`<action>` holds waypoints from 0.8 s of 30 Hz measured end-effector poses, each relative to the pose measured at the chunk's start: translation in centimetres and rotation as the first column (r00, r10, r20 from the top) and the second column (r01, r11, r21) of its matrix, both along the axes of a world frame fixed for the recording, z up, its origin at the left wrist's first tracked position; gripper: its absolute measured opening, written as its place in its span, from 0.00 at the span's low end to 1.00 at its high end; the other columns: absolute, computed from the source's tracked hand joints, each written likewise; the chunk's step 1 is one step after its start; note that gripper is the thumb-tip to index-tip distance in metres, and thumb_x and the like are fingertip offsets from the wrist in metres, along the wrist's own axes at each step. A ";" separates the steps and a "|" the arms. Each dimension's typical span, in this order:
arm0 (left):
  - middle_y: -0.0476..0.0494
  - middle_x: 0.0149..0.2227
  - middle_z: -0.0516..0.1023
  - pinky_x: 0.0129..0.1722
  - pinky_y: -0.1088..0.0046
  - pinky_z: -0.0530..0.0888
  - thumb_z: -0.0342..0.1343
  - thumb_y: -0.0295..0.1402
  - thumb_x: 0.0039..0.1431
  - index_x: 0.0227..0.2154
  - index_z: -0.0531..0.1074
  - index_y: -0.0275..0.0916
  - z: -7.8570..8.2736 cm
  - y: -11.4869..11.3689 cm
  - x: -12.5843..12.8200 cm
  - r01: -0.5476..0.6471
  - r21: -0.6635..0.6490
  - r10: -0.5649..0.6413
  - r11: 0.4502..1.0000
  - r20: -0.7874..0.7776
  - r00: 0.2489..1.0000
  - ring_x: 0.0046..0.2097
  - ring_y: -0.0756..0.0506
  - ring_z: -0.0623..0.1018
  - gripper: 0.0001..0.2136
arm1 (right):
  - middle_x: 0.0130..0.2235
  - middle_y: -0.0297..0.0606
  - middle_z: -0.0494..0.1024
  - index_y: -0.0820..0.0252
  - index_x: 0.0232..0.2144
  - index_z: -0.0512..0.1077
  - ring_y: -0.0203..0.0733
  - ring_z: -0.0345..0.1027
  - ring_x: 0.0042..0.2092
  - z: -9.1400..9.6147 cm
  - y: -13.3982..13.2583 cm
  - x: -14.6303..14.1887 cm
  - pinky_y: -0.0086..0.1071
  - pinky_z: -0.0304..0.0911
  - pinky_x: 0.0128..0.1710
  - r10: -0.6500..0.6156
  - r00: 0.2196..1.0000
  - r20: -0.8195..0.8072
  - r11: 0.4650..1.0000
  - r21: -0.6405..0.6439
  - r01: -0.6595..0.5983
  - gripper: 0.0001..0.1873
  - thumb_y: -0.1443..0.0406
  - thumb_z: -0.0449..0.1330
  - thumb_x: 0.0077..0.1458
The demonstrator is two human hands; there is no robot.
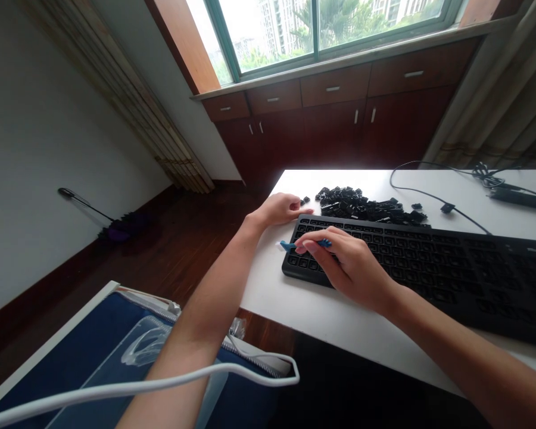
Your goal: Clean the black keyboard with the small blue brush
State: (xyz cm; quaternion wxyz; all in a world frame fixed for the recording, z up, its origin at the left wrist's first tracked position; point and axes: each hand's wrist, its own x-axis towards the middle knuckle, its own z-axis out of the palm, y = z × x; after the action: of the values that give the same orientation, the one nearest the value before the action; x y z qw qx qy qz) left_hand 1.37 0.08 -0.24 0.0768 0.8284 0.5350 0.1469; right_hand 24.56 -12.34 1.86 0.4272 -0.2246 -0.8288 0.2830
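Note:
A small blue brush (pixel 287 245) with a whitish tip is pinched in my right hand (pixel 339 256), over the left end of a black keyboard (pixel 312 275). The keyboard lies on a white table and shows bare sockets where keycaps would sit. My left hand (pixel 279 208) rests by the keyboard's upper left corner. Its fingers are curled in and one digit stretches to the keyboard's edge; I see nothing held in it. Behind the keyboard lies a heap of loose black keycaps (pixel 352 204), with a few stray ones near my left hand and to the right.
A black cable (pixel 429 193) loops over the white table (pixel 268 286), and a dark case-like object (pixel 522 195) lies at the back right. Below left are a blue fabric surface (pixel 98 357) and a white bent rod (pixel 183 376). Wooden cabinets (pixel 330 128) stand under the window.

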 end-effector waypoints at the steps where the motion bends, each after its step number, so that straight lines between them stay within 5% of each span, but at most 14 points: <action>1: 0.49 0.22 0.69 0.26 0.73 0.54 0.53 0.59 0.55 0.20 0.66 0.37 0.0 0.0 0.0 -0.002 0.000 0.002 1.000 0.000 1.000 0.25 0.52 0.60 0.27 | 0.38 0.39 0.79 0.57 0.44 0.72 0.40 0.70 0.40 0.0 0.1 0.1 0.36 0.66 0.42 -0.044 0.999 -0.020 0.999 0.007 0.044 0.12 0.62 0.50 0.68; 6: 0.49 0.22 0.69 0.26 0.72 0.54 0.53 0.59 0.55 0.20 0.66 0.37 -0.2 0.2 0.0 0.005 0.007 -0.005 1.000 -0.009 1.000 0.25 0.52 0.61 0.27 | 0.27 0.36 0.72 0.59 0.31 0.69 0.37 0.64 0.29 -0.4 0.4 0.5 0.35 0.61 0.33 -0.212 0.977 -0.021 0.972 0.103 0.213 0.13 0.63 0.50 0.67; 9: 0.49 0.22 0.69 0.27 0.72 0.54 0.53 0.60 0.55 0.20 0.66 0.37 -0.2 0.2 0.0 0.008 0.006 -0.008 1.000 -0.010 1.000 0.26 0.51 0.62 0.27 | 0.27 0.36 0.72 0.60 0.28 0.67 0.36 0.64 0.29 -0.4 0.3 0.4 0.35 0.60 0.32 -0.128 0.991 0.043 0.987 0.102 0.123 0.14 0.64 0.51 0.67; 13: 0.49 0.22 0.69 0.26 0.72 0.54 0.53 0.60 0.55 0.20 0.66 0.37 -0.1 0.2 0.0 0.017 0.005 -0.017 1.000 -0.007 1.000 0.25 0.52 0.61 0.27 | 0.37 0.37 0.78 0.59 0.39 0.71 0.38 0.68 0.39 0.0 0.1 0.2 0.34 0.64 0.39 0.052 0.997 0.053 0.998 0.029 -0.053 0.10 0.65 0.50 0.68; 20: 0.49 0.22 0.68 0.26 0.72 0.54 0.53 0.60 0.54 0.19 0.66 0.37 -0.2 0.3 -0.1 0.006 0.011 -0.006 1.000 -0.005 1.000 0.25 0.51 0.61 0.28 | 0.27 0.38 0.72 0.59 0.28 0.67 0.38 0.63 0.30 -0.3 0.5 0.9 0.36 0.60 0.33 -0.193 0.980 0.037 0.952 0.247 0.178 0.13 0.65 0.51 0.65; 24: 0.49 0.22 0.69 0.26 0.72 0.54 0.52 0.60 0.55 0.20 0.65 0.37 -0.2 0.3 -0.1 0.019 0.015 -0.019 1.000 0.003 1.000 0.26 0.51 0.62 0.27 | 0.27 0.37 0.74 0.60 0.31 0.69 0.38 0.63 0.29 -0.1 0.5 0.8 0.35 0.60 0.31 -0.075 0.987 0.143 0.977 0.211 0.044 0.13 0.64 0.50 0.67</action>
State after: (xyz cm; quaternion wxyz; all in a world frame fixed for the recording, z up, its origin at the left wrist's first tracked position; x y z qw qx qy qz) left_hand 1.32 0.38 -0.48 0.0729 0.8339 0.5258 0.1513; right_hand 25.35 -11.84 1.78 0.3929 -0.2243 -0.8765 0.1646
